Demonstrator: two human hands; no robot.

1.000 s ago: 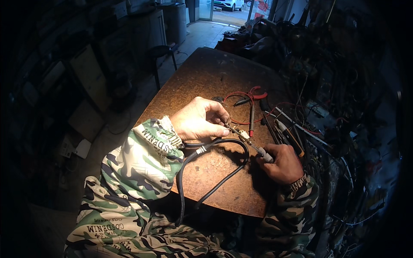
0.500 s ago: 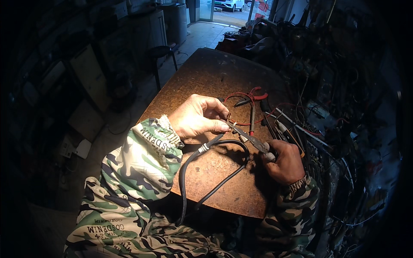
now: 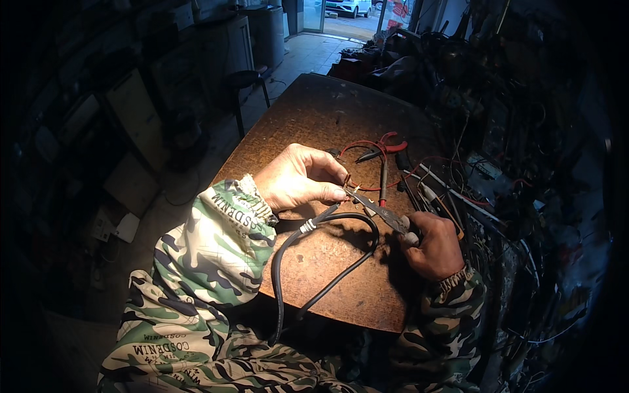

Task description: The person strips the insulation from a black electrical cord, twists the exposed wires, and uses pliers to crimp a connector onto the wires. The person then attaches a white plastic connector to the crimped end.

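Note:
My left hand (image 3: 295, 180) is closed in a pinch at the end of a black cable (image 3: 278, 275). A bit of reddish, copper-looking wire (image 3: 348, 179) shows at its fingertips; the gripped part itself is mostly hidden. From there the cable passes a white band (image 3: 308, 226) and loops over the table's near edge. Wrapped round the handles of metal pliers (image 3: 388, 217), my right hand (image 3: 434, 247) holds their narrow jaws up against the left fingertips. Whether the jaws grip anything is too small to tell.
On the brown wooden table (image 3: 282, 137) lie red-handled pliers (image 3: 395, 145), a thin red wire (image 3: 359, 143) and a probe-like rod (image 3: 384, 177). Tangled cables and tools crowd the right side. A dark stool (image 3: 242, 80) stands beyond the table's left edge.
Almost nothing differs. My left hand and sleeve have shifted very slightly left, and the cable's white band with them. The pliers stay at the fingertips.

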